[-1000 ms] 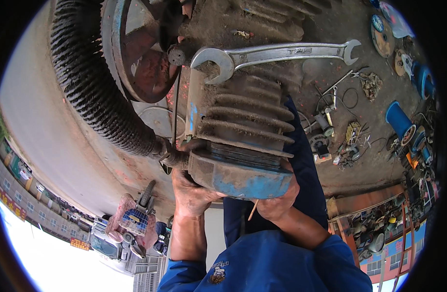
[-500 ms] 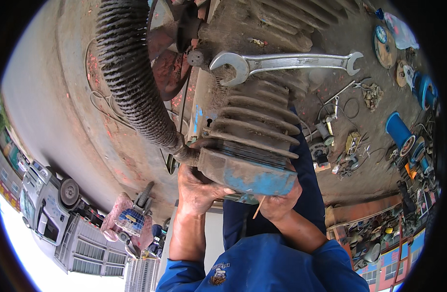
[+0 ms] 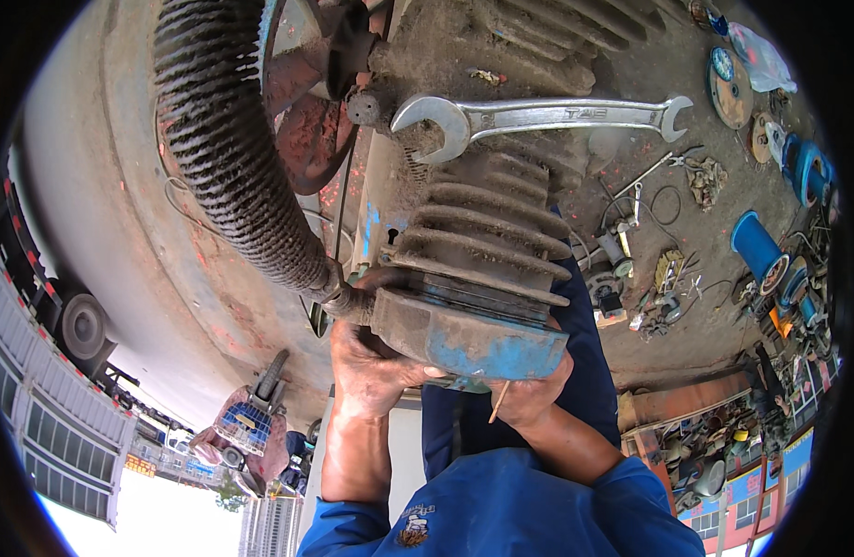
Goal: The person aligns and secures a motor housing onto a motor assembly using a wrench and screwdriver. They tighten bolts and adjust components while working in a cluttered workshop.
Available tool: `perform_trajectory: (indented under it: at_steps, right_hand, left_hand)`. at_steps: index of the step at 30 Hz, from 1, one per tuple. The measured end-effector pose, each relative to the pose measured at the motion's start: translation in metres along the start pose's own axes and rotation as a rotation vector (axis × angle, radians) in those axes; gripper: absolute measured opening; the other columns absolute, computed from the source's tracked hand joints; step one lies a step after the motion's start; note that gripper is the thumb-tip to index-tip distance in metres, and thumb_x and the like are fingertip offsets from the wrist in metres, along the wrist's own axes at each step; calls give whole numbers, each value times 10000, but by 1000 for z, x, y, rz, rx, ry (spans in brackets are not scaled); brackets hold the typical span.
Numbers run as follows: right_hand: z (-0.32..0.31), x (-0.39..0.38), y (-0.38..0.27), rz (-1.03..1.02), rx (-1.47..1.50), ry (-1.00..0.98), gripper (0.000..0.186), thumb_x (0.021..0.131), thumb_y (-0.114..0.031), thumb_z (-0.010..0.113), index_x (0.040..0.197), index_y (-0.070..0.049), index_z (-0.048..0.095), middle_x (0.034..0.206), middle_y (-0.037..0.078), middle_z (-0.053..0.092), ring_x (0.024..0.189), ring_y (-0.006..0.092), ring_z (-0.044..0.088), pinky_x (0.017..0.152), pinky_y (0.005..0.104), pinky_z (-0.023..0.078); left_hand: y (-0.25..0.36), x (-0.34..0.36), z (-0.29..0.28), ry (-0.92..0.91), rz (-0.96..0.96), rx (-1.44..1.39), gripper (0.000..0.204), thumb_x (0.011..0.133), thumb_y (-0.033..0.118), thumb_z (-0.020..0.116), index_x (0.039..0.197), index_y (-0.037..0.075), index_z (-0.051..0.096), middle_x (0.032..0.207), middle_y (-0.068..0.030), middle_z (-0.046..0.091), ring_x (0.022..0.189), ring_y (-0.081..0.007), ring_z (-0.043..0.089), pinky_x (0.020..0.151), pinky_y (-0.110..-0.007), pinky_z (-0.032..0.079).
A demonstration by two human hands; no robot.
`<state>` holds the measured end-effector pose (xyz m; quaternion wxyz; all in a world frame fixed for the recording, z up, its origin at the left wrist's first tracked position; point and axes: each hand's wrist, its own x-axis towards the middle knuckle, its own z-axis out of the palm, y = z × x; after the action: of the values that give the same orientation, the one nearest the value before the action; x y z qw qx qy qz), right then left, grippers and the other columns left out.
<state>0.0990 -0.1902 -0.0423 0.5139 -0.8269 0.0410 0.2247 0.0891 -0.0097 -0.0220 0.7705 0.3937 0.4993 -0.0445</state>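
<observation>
A grimy cylinder head [image 3: 482, 348] with worn blue paint caps the finned cylinder [image 3: 482, 232] of a compressor in front of me. My left hand [image 3: 366, 371] grips its left end, thumb along the near lower edge, beside the hose joint. Around the right end wraps my right hand [image 3: 535, 390], its fingertips hidden behind the head. A thin tan stick [image 3: 498, 401] juts downward by the right hand. From the left end rises a thick ribbed hose [image 3: 241, 139]. Beyond the fins, an open-ended wrench [image 3: 557, 115] lies across the dusty machine.
A red spoked wheel [image 3: 311, 102] stands behind the hose. On the ground to the right are pliers [image 3: 684, 156], blue spools [image 3: 759, 251] and scattered metal parts. A parked scooter [image 3: 250, 422] and a truck [image 3: 60, 399] are at the left.
The truck at the left has moved further left, its cab now out of view. The machine appears shifted slightly left in view. Both hands keep their hold on the cylinder head.
</observation>
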Motion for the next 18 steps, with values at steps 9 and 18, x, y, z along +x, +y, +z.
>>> perform_trajectory:
  at_steps: [9,18]
  right_hand:
    - [-1,0,-5,-1,-35,-5,725,675,-330,915,1215,23,586,1008,156,727,875,246,732,787,319,564]
    - [5,1,-15,64,22,35,710,694,-254,934,1249,23,590,1028,109,734,908,186,716,811,304,566]
  left_hand:
    - [3,0,2,-37,-14,-29,991,494,135,1017,1320,-53,503,1233,-132,629,1134,-242,629,1003,-406,526]
    - [2,8,-1,-122,82,-23,966,504,103,1003,1314,-58,502,1223,-135,643,1119,-239,637,992,-395,535]
